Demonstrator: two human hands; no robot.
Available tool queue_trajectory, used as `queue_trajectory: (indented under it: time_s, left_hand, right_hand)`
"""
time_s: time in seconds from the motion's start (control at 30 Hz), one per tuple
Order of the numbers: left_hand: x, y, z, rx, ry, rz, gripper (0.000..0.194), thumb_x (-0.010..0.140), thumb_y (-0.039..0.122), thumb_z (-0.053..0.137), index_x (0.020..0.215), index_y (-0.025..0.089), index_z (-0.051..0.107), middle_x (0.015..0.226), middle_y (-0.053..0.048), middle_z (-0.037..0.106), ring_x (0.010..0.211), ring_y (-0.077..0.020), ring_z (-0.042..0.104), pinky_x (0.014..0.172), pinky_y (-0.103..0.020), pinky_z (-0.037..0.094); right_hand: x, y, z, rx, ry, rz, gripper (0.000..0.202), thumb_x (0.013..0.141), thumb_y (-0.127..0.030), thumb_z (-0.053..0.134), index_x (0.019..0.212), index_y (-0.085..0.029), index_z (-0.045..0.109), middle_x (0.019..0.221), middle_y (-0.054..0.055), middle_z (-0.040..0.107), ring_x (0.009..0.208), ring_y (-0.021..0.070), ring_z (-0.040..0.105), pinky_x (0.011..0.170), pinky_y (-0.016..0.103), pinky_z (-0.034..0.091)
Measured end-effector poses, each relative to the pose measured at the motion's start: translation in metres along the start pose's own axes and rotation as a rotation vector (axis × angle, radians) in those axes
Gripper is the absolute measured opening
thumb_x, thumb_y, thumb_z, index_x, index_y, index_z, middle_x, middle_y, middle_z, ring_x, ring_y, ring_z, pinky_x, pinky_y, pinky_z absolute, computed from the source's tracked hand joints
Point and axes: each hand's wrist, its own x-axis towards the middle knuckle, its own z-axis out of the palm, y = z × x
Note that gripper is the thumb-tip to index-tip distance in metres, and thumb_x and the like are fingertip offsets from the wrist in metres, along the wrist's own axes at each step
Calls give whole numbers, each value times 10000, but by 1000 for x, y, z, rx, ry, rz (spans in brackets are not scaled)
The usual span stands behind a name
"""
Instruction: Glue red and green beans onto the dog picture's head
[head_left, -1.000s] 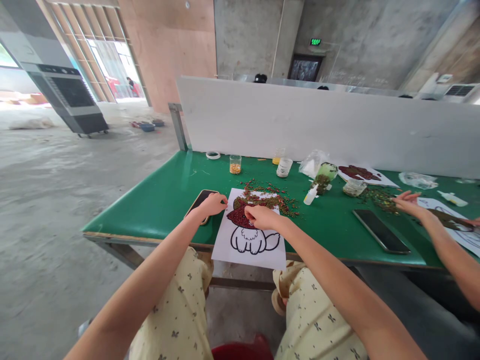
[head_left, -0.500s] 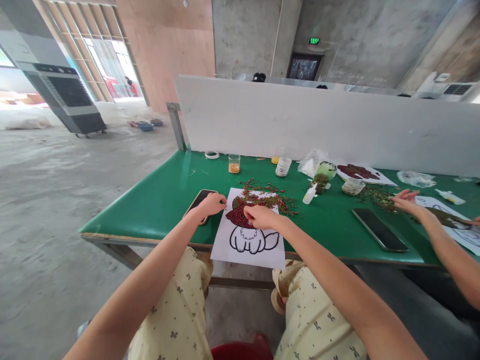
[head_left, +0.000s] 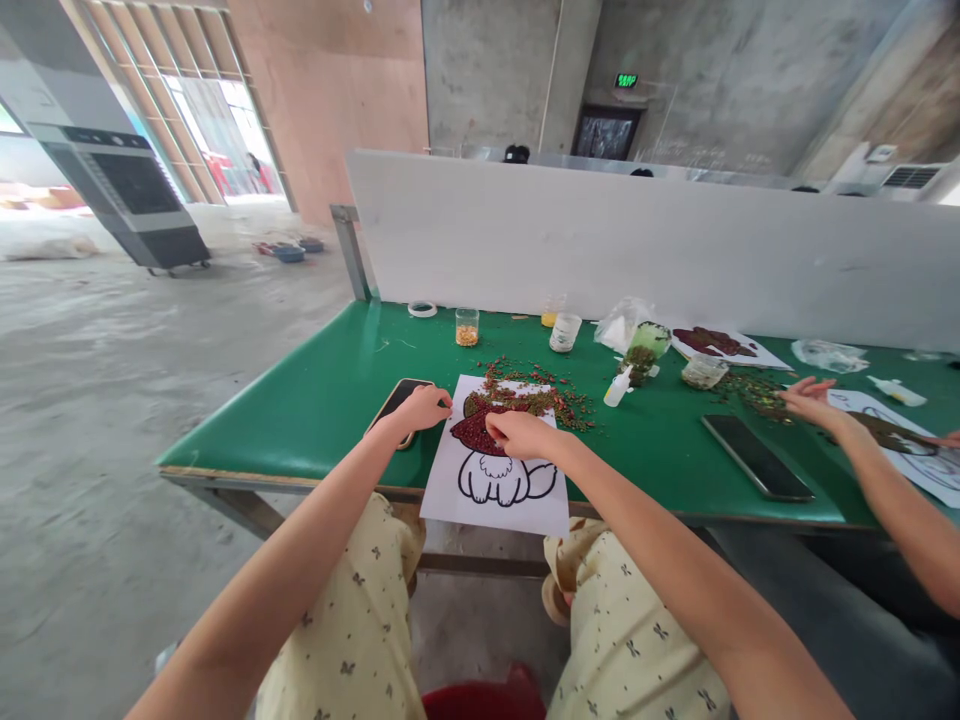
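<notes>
A white sheet with a black-outlined animal drawing lies at the table's front edge and overhangs it. Dark red beans fill most of the animal's head, with green beans along its top. My right hand is closed in a pinch over the red area; whatever its fingertips hold is too small to make out. Beside the sheet's upper left edge, my left hand has its fingers pressed together above a phone, their contents unclear. Loose red and green beans are scattered behind and right of the sheet.
On the green table stand a cup of orange-yellow grains, a white-patterned cup, a glue bottle and a tilted green container. Another phone and a co-worker's hand are at the right. A white partition borders the back.
Both hands keep nearly the same places and pinched shapes. The whole view has shifted very slightly; the beans and sheet look the same.
</notes>
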Motion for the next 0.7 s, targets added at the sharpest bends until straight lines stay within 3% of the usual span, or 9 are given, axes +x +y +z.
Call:
queue_trajectory:
  time_s: [0.7]
  left_hand:
    - [5,-9,7,-36,21,-21,249,771,361,523,906,228,684,997,-37,683,1002,-204,578,927,-287,390]
  right_hand:
    - [-1,2,-1,43,-6,-9,140,732,-108,493,840,-195,473,783,18,578,618,119,445,511,229,219]
